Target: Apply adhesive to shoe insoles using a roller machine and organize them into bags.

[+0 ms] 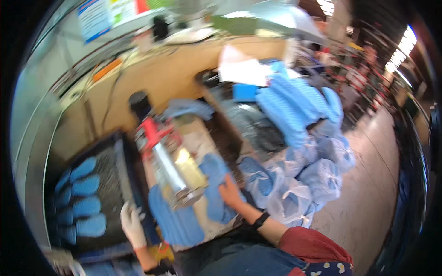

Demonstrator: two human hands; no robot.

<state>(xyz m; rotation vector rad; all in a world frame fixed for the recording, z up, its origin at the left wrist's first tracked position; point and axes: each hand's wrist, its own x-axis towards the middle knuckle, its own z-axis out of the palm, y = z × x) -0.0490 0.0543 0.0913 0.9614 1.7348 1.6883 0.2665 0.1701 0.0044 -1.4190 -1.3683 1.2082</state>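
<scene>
My left hand (132, 225), in a white glove, hovers by the right rim of a dark tray (120, 158). Its fingers are loosely apart with nothing visible in them. Pairs of blue insoles (86, 207) lie in rows on that tray. My bare right hand (231, 194) rests on the right edge of a stack of blue insoles (212, 184), its fingers stretched along it, somewhat blurred. Between my hands stands a machine with a red frame and a silver cylinder (168, 168). Another pile of blue insoles (175, 218) lies in front of it.
Clear plastic bags of blue insoles (299, 184) are heaped at the right. Behind them a long row of blue insoles (294, 108) lies beside white paper (244, 71). A wooden partition (184, 60) runs along the back. At far right is the floor (363, 184).
</scene>
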